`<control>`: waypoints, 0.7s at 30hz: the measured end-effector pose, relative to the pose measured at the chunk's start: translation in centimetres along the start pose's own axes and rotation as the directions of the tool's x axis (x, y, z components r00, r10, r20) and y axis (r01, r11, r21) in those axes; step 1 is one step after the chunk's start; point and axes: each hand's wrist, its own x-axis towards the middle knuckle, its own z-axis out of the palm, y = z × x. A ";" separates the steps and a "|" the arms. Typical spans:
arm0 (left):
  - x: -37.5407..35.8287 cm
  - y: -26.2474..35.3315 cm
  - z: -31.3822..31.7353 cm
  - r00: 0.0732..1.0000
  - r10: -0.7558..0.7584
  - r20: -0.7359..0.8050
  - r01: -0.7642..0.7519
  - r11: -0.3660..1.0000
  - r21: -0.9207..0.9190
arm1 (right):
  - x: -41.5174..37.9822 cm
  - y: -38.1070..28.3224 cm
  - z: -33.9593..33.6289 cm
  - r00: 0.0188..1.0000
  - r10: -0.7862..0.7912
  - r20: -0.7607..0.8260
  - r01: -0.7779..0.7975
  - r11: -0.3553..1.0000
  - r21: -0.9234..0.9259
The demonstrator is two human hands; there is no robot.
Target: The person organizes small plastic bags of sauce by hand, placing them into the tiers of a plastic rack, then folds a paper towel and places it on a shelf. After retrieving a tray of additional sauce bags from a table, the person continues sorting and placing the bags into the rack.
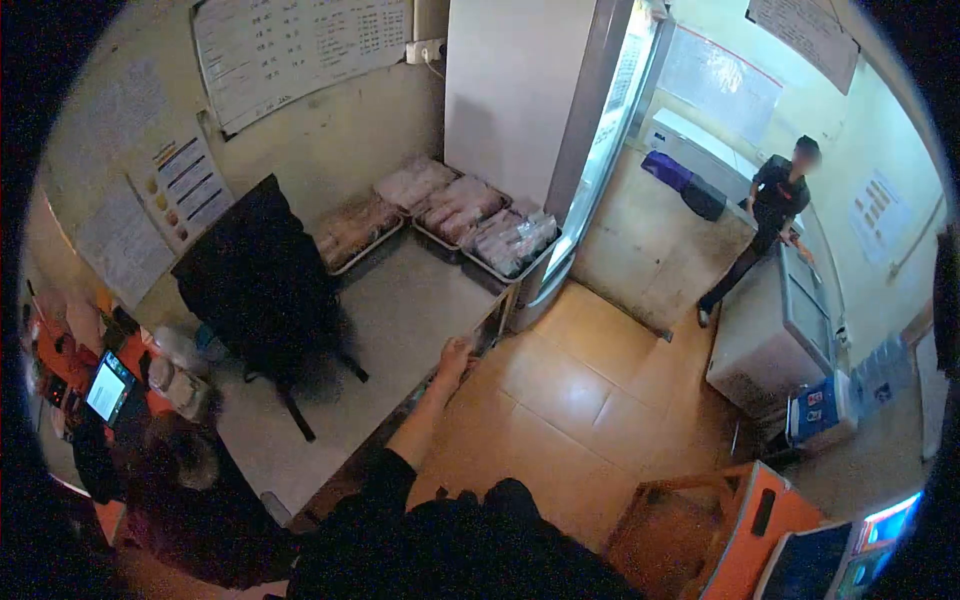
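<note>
My left hand (455, 362) reaches forward to the long edge of a metal-topped table (400, 310), its fingers looking curled in at the edge. Whether it grips the edge or something small, I cannot make out. Beyond it, several trays (490, 267) of plastic-bagged goods, pale and pinkish, stand in the table's far corner. A black backpack (265, 280) sits on the table to the left, with straps hanging down over the top. My right hand does not show.
An upright fridge (530, 110) stands behind the trays. One person (780, 195) is beside a chest freezer (775, 330); another (180, 480), lower left, is near a lit phone (110, 388). An orange chair (755, 530) and a lit screen (885, 540) are lower right. Tiled floor (570, 390) lies between.
</note>
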 end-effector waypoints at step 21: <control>36.1 4.3 -4.1 0.784 0.127 -0.607 0.115 0.932 0.343 | 44.6 -60.8 12.8 0.991 0.091 0.101 -0.016 0.815 -0.580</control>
